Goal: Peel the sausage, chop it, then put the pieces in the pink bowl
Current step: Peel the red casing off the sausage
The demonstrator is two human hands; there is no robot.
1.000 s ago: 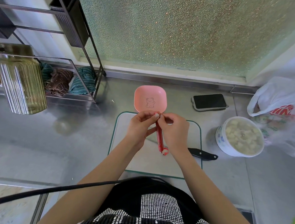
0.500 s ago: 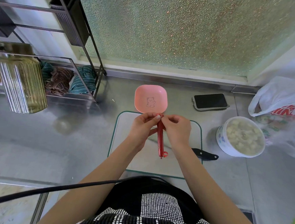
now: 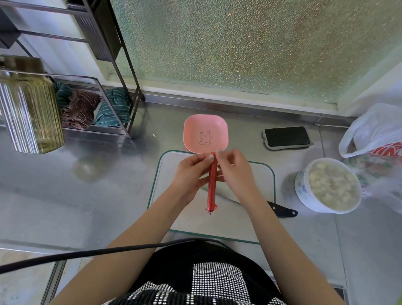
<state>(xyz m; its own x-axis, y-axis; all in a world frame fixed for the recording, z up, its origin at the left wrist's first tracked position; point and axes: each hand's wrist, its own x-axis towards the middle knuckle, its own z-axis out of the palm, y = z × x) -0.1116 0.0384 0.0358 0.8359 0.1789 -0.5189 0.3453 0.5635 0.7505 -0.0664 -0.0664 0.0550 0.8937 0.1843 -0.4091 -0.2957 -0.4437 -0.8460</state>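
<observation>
A long sausage [image 3: 211, 189] in a red wrapper hangs upright over the white cutting board [image 3: 249, 226]. My left hand [image 3: 192, 173] grips its upper part from the left. My right hand [image 3: 235, 172] pinches its top end with the fingertips. The lower, crimped end points toward me. The pink bowl [image 3: 205, 135], with a bear drawing inside, stands just beyond the board and holds nothing. A black-handled knife [image 3: 283, 210] lies on the board's right side, its blade mostly hidden by my right forearm.
A white bowl of pale food [image 3: 328, 189] stands right of the board, with plastic bags [image 3: 388, 140] behind it. A phone [image 3: 286, 137] lies at the back. A ribbed glass jar [image 3: 27, 112] and a metal rack with cloths [image 3: 90, 107] are on the left.
The sausage's lower end has swung slightly left, so it hangs straighter. Both hands stay at its top, with the right fingers shifting on the wrapper's end.
</observation>
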